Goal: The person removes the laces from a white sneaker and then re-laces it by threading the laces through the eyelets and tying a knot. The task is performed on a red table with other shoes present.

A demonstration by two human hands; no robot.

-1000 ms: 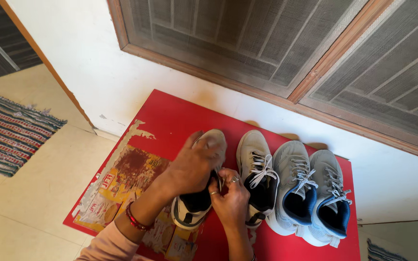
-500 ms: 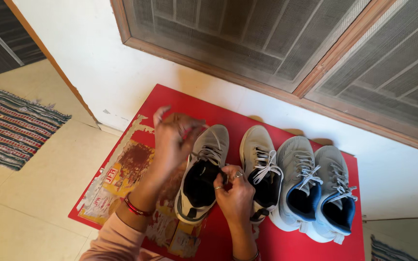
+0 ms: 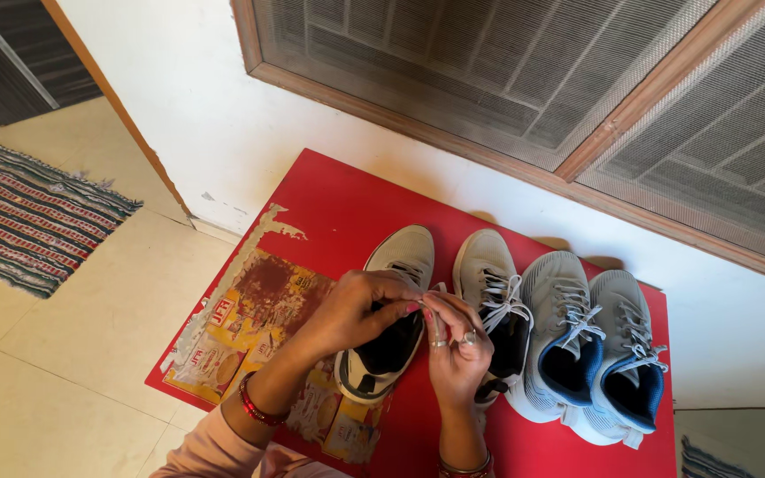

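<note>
A beige sneaker with a black lining (image 3: 400,257) stands on a red board (image 3: 338,208), leftmost in a row of shoes. My left hand (image 3: 356,310) hovers over its opening and pinches a pale shoelace end. My right hand (image 3: 457,341) meets it just to the right, fingers closed on the same lace, above the gap between this sneaker and its beige twin (image 3: 488,274). The lace itself is mostly hidden by my fingers.
Two grey sneakers with blue linings (image 3: 595,345) stand at the right end of the row. A worn yellow label (image 3: 241,336) covers the board's left part. A wall with mesh window frames (image 3: 524,71) is behind; a striped mat (image 3: 28,212) lies on the tiled floor at left.
My left hand had lifted away to the left of the sneaker half a second ago; it has now come back down to meet my right hand at the laces.
</note>
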